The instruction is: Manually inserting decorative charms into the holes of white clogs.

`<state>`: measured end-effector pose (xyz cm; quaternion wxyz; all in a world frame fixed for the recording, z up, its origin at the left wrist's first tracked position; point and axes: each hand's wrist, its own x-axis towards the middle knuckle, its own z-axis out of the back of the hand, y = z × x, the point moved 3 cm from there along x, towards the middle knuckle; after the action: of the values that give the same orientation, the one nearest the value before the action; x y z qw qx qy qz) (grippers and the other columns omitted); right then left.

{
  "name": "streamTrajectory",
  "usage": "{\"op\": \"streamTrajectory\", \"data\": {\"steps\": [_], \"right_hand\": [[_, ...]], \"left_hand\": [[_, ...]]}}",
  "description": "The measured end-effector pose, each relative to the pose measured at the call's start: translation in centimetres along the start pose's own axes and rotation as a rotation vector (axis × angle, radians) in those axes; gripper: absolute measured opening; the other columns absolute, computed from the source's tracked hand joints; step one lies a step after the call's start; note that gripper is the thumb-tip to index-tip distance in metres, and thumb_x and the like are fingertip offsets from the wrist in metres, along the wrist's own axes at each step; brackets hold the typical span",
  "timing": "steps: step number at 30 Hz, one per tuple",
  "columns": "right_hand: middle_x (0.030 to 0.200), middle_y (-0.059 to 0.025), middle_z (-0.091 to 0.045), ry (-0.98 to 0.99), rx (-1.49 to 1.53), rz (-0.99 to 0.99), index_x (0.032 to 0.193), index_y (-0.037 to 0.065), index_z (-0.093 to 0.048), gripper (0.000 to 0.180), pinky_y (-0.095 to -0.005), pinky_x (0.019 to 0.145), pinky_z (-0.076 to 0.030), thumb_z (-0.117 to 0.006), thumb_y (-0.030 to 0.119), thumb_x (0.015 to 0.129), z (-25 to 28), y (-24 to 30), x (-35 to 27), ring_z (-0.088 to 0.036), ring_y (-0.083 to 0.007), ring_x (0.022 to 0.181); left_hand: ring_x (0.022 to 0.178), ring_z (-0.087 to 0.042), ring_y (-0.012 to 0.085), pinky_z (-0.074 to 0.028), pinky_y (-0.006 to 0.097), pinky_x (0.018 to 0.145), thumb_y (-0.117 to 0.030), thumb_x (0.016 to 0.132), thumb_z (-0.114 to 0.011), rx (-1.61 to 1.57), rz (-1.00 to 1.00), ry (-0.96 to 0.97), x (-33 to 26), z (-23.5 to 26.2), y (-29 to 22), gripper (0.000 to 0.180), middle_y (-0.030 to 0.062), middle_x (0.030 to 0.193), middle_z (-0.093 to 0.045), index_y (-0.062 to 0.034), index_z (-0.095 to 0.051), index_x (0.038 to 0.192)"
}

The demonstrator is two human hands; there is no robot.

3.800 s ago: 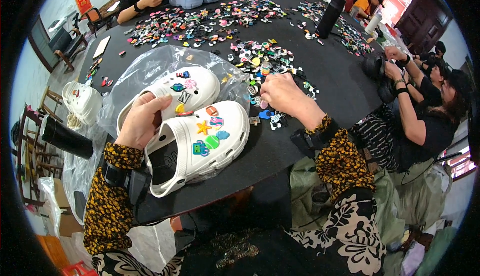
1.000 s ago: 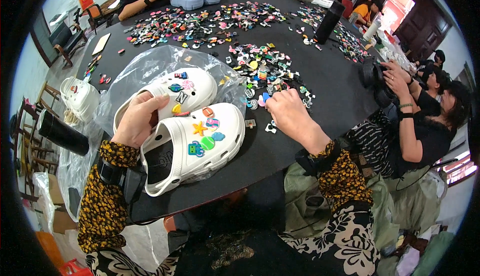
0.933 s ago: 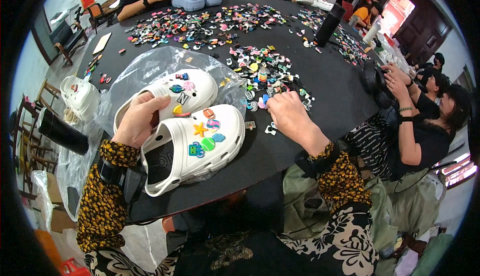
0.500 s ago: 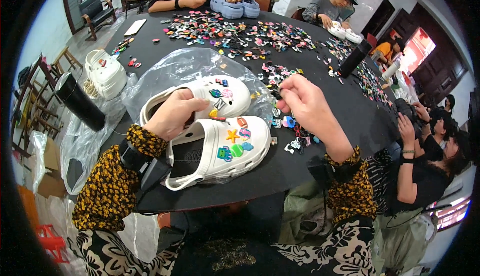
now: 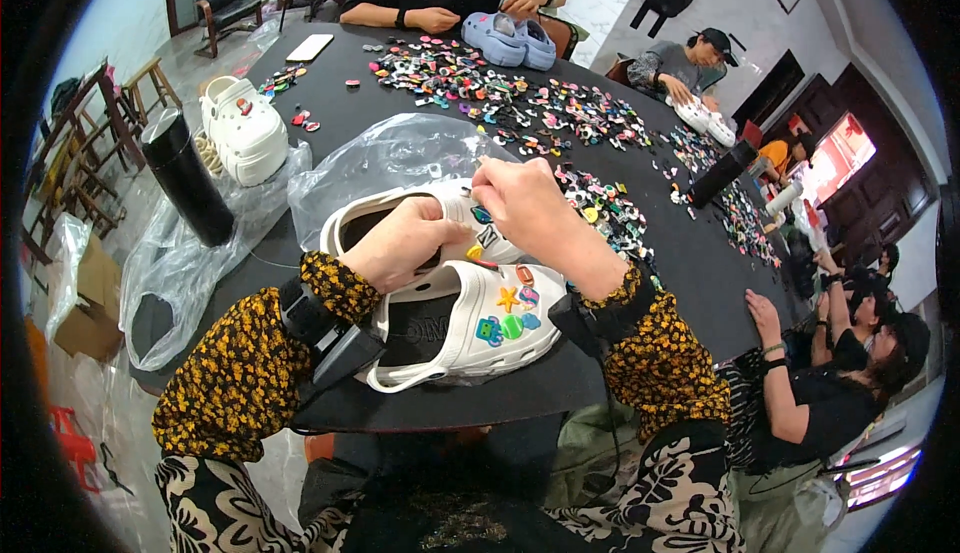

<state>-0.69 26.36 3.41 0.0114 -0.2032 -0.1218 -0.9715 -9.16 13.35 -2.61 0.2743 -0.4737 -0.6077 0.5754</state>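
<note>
Two white clogs lie side by side in front of me. The near clog (image 5: pixel 470 353) carries several colourful charms, among them an orange star, a green ball and a small football. On the far clog (image 5: pixel 385 203), dark, letter-shaped and yellow charms show between my hands. My left hand (image 5: pixel 408 243) grips the far clog at its opening, thumb on the upper and most fingers hidden. Over the toe of that same clog, my right hand (image 5: pixel 540 211) is closed in a pinch. Whatever sits in its fingertips is too small and covered to make out.
Clear plastic sheeting (image 5: pixel 400 148) lies beyond the clogs. Loose charms (image 5: pixel 450 78) spread across the black table. Leftward stand a black cylinder (image 5: pixel 187 178) and another white clog (image 5: pixel 245 133). Across the table, a person sits by blue clogs (image 5: pixel 508 41); others sit along the right.
My right hand has moved left from beside the charm pile to the far clog's toe, still pinched. My left hand keeps its grip on that clog. The whole view has shifted.
</note>
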Motion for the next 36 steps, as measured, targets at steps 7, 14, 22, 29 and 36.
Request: {"op": "streamTrajectory", "data": {"steps": [7, 14, 22, 29, 36], "right_hand": [[0.083, -0.0161, -0.069, 0.048, 0.144, -0.084, 0.089, 0.003, -0.069, 0.014, -0.0425, 0.081, -0.047, -0.059, 0.011, 0.085, 0.9, -1.0, -0.2, -0.067, -0.0319, 0.081], [0.080, -0.0158, -0.069, -0.052, 0.178, -0.141, 0.082, 0.002, -0.067, 0.012, -0.0430, 0.080, -0.047, -0.060, 0.012, 0.083, 1.1, -0.7, 0.4, -0.067, -0.0314, 0.079], [0.080, -0.0098, -0.066, -0.032, -0.033, -0.025, 0.079, 0.005, -0.065, 0.011, -0.0423, 0.081, -0.041, -0.060, 0.014, 0.083, 0.4, -0.5, 0.2, -0.063, -0.0276, 0.085], [0.082, -0.0081, -0.067, -0.019, 0.190, -0.056, 0.080, 0.008, -0.070, 0.008, -0.0412, 0.082, -0.042, -0.062, 0.011, 0.080, 0.2, -2.0, 0.2, -0.063, -0.0276, 0.086], [0.082, -0.0070, -0.067, -0.042, 0.125, 0.009, 0.080, 0.008, -0.070, 0.008, -0.0400, 0.082, -0.041, -0.062, 0.010, 0.080, 0.5, -1.8, 0.2, -0.062, -0.0268, 0.087]], "left_hand": [[0.072, -0.061, 0.0083, -0.048, 0.022, 0.062, -0.008, 0.089, -0.062, 0.012, -0.001, 0.044, 0.7, 0.3, 0.7, 0.018, 0.0056, 0.089, -0.069, 0.0055, -0.066, 0.101], [0.065, -0.058, 0.0063, -0.044, 0.021, 0.054, -0.010, 0.089, -0.063, 0.004, -0.053, 0.062, 0.3, 0.3, 0.5, 0.016, 0.0033, 0.082, -0.067, 0.0040, -0.068, 0.096], [0.053, -0.049, 0.0033, -0.035, 0.021, 0.043, -0.013, 0.089, -0.063, 0.090, -0.026, 0.038, -0.5, -0.1, -0.6, 0.016, -0.0014, 0.071, -0.061, 0.0019, -0.068, 0.091], [0.051, -0.047, 0.0023, -0.033, 0.021, 0.042, -0.014, 0.089, -0.064, 0.080, -0.027, 0.048, -0.5, -0.3, -0.7, 0.015, -0.0028, 0.069, -0.060, 0.0009, -0.068, 0.089], [0.051, -0.046, 0.0019, -0.032, 0.021, 0.042, -0.014, 0.089, -0.065, 0.066, -0.024, 0.054, -0.5, -0.2, -0.5, 0.015, -0.0034, 0.069, -0.059, 0.0008, -0.068, 0.091]]}}
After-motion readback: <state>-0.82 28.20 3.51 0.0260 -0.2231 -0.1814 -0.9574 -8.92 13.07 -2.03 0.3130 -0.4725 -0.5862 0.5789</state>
